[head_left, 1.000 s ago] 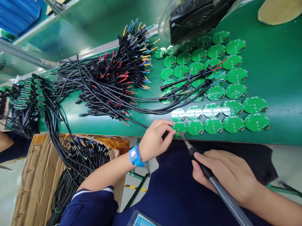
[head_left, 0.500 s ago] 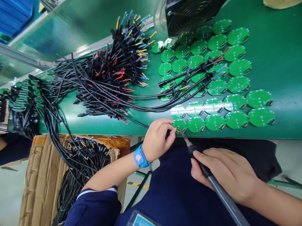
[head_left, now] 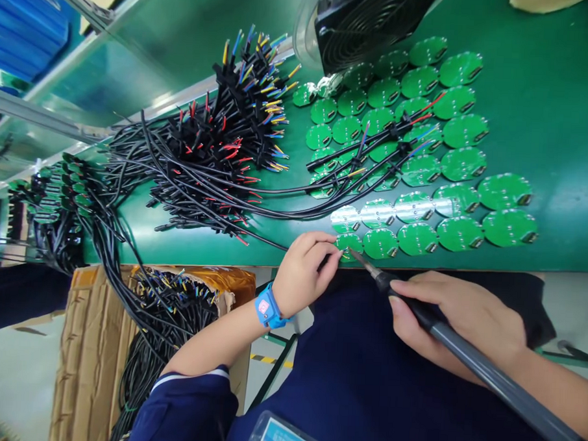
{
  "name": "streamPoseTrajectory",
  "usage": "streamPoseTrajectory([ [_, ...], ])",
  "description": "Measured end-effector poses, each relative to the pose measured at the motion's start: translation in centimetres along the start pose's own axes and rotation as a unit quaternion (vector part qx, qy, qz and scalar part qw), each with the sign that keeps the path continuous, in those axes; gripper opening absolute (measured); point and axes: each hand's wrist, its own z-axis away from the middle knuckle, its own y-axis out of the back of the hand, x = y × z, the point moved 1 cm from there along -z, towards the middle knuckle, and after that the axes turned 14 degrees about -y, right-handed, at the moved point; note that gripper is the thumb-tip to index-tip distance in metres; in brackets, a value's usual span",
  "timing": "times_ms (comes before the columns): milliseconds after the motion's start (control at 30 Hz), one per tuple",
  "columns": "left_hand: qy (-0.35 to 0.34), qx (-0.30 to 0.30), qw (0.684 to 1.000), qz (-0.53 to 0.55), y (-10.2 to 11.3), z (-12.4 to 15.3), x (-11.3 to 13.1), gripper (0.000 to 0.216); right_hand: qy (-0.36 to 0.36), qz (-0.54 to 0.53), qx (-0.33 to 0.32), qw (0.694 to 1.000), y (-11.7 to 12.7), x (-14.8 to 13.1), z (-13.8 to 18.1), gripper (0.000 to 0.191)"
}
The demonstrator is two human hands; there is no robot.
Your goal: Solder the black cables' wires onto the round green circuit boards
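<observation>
My left hand [head_left: 305, 268], with a blue wrist strap [head_left: 267, 306], pinches a thin wire end against a round green circuit board [head_left: 350, 242] at the near edge of the green mat [head_left: 547, 108]. My right hand [head_left: 458, 319] is closed round the grey handle of a soldering iron [head_left: 473, 365]. Its metal tip rests on that same board, right beside my left fingertips. Several more round green boards [head_left: 464, 165] lie in rows to the right and beyond.
A heap of black cables with coloured stripped ends [head_left: 229, 139] covers the mat's left half and spills into a cardboard box [head_left: 94, 342] below. A black fan [head_left: 366, 19] stands at the back. Boards with cables attached [head_left: 56, 190] pile at far left.
My right hand has shifted right and lowered the iron's handle to a flatter angle, with the tip staying on the board. My left hand has barely moved.
</observation>
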Motion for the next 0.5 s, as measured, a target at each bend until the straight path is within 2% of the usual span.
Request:
streamPoseTrajectory([
  [133, 0.004, 0.004, 1.0, 0.005, 0.1, -0.2, 0.2, 0.008, 0.018, -0.007, -0.002, 1.0, -0.5, 0.0, 0.1, 0.024],
  [233, 0.035, 0.002, 0.999, 0.011, 0.1, -0.3, 0.4, 0.008, 0.053, 0.003, 0.033, 0.998, -0.5, -0.3, 0.2, 0.031],
  [400, 0.087, -0.012, 0.996, 0.036, 0.3, -1.0, 0.7, 0.009, 0.108, -0.01, 0.047, 0.993, -0.6, -0.5, 0.3, 0.033],
  [500, 0.107, -0.036, 0.993, 0.043, 0.5, -1.4, 0.6, 0.01, 0.098, -0.008, 0.045, 0.994, -0.8, -0.3, 0.4, 0.032],
])
